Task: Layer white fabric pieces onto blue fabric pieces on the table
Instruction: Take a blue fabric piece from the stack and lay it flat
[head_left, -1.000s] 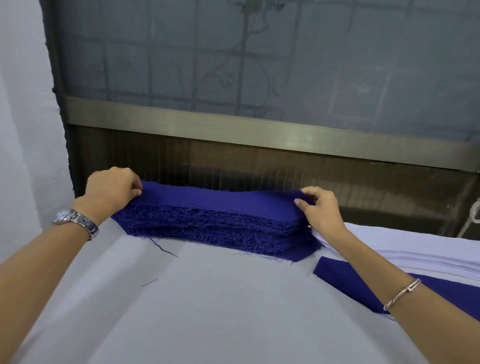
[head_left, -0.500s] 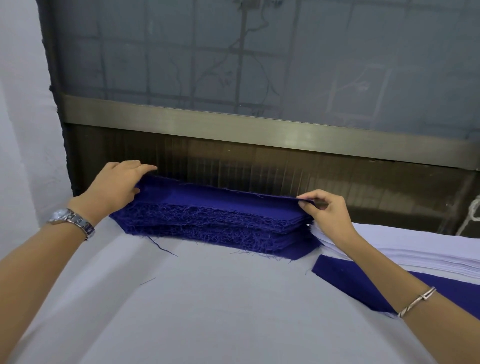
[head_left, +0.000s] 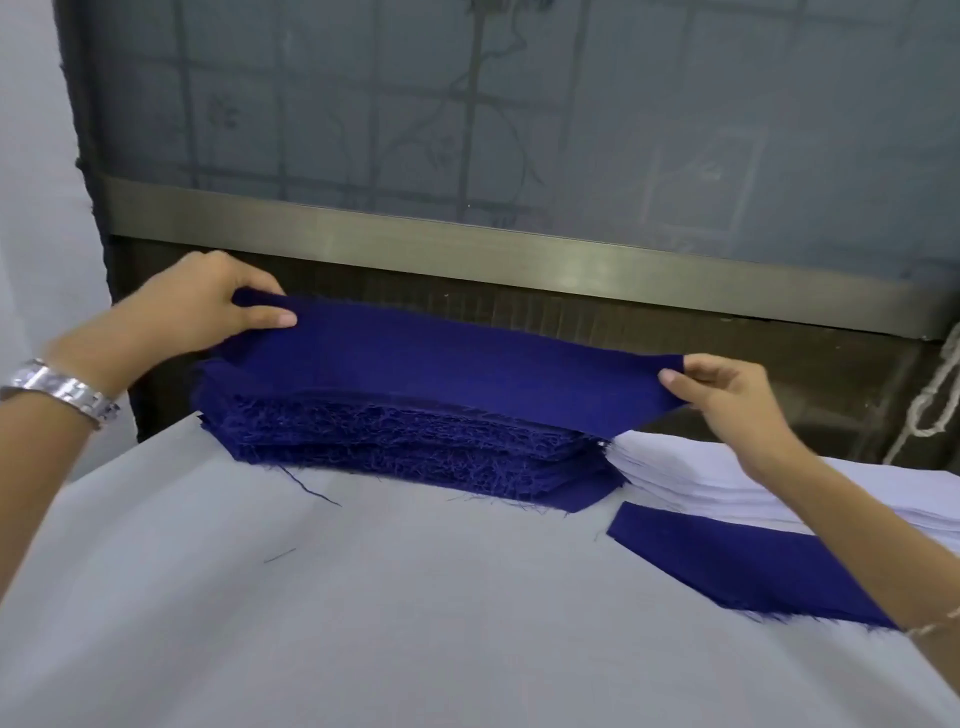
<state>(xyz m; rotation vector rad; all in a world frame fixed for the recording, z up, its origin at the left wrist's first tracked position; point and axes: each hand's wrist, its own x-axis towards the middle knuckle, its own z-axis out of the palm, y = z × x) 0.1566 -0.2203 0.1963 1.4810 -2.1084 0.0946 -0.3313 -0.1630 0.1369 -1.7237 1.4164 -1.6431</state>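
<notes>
Left hand (head_left: 202, 306) and right hand (head_left: 727, 400) each pinch one end of a blue fabric piece (head_left: 441, 364), held just above the blue stack (head_left: 405, 441) at the table's (head_left: 363, 597) far edge. The white stack (head_left: 701, 483) lies just beside it.

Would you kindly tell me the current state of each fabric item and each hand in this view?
blue stack: piled on the table, near edges frayed.
top blue piece: held up at both ends over the blue stack.
white stack: piled flat, right of the blue stack.
single blue piece: flat on the table, in front of the white stack.
left hand: pinches the top blue piece's left end.
right hand: pinches its right end.
</notes>
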